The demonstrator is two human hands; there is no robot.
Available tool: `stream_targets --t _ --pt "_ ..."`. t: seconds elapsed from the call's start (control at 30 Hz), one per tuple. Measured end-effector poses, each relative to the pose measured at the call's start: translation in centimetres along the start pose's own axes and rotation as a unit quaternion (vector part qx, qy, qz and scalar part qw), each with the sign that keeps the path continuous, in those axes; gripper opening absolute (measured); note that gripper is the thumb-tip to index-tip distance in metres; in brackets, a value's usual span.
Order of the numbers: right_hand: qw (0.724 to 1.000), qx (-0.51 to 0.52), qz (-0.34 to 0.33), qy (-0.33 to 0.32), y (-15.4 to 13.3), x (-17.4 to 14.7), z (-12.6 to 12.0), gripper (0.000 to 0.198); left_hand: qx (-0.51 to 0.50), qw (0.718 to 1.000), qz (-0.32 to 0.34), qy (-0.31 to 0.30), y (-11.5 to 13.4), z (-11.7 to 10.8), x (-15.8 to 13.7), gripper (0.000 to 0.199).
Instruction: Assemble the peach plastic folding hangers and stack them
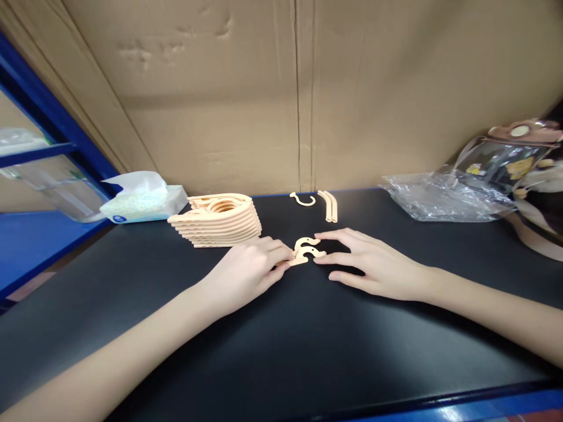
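Note:
Two curved cream plastic hanger pieces (303,252) lie side by side on the black tabletop (281,351), each with a small dark hole. My left hand (250,264) pinches their left ends between thumb and fingers; its fingertips partly cover them. From the other side, my right hand (373,264) has its fingers spread, with two fingertips at the pieces' right ends and the thumb apart from them. Behind my hands lie a cream hanger hook (303,200) and a pair of slightly bent cream hanger arms (329,206).
A stack of folded cream hangers (215,220) stands left of centre, beside a tissue pack (145,199). At the right lie a crumpled clear plastic bag (448,196) and a clear bottle (497,155) with a strap. Cardboard (220,105) walls the back; a blue frame (48,99) rises left.

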State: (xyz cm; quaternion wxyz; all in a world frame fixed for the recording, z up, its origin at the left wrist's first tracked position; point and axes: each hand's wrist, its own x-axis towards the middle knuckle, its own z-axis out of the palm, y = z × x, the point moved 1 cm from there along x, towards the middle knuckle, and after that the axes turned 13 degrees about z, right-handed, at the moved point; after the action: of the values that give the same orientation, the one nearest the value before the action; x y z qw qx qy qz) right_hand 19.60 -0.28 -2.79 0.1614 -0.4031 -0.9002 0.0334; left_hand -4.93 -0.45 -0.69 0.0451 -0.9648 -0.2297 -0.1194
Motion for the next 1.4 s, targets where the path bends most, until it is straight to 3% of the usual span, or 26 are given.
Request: stream_targets --t 0.5,1.17,1.4 --pt "0.997 0.028 0.049 -0.052 0.3 0.0 -0.1 0.052 0.038 0.999 -0.019 0.008 -0.5 0.4 -0.1 0.028" --pt "0.997 0.015 0.04 -0.058 0.2 0.0 0.0 0.051 0.077 0.997 -0.031 -0.012 -0.1 0.2 0.1 0.025" --pt "0.996 0.009 0.09 -0.013 1.4 0.5 0.0 0.057 0.101 0.995 -0.016 -0.011 -0.1 0.3 0.1 0.024"
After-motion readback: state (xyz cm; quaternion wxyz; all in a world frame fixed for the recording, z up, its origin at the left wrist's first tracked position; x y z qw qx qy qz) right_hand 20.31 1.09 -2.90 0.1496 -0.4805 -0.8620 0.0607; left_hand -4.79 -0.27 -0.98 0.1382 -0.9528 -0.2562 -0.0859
